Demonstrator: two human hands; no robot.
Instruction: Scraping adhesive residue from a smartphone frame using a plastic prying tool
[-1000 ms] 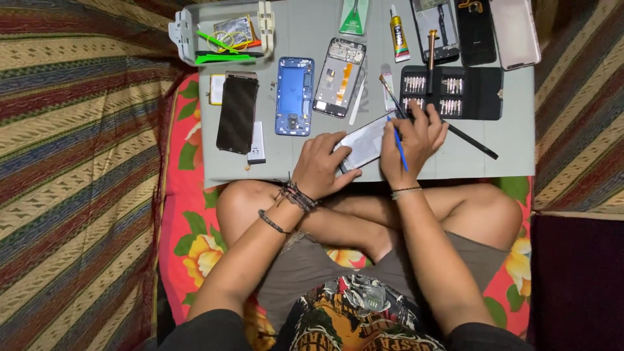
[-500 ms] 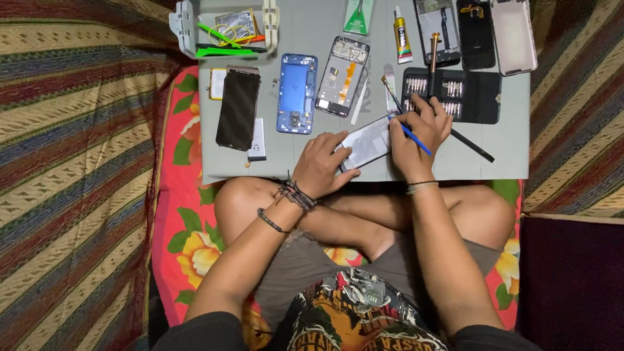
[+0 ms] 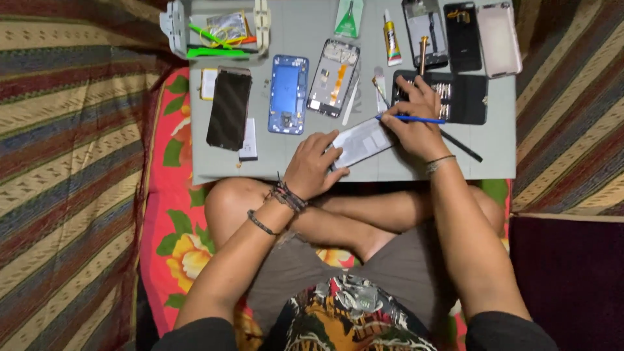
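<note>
My left hand grips the near end of a flat grey phone part lying on the grey work mat. At the part's far end, my right hand holds a thin blue tool level across it. Just behind my right hand lies a black case of screwdriver bits. A blue phone frame, an opened phone body and a black screen panel lie to the left.
A white tray with green and orange tools stands at the mat's back left. A glue tube, a green packet and three more phone pieces line the back. A long black tool lies right of my hand. Striped cloth surrounds the mat.
My right hand has turned the blue tool from pointing down to lying level, and has shifted slightly away from me. The left hand has kept its hold on the grey part.
</note>
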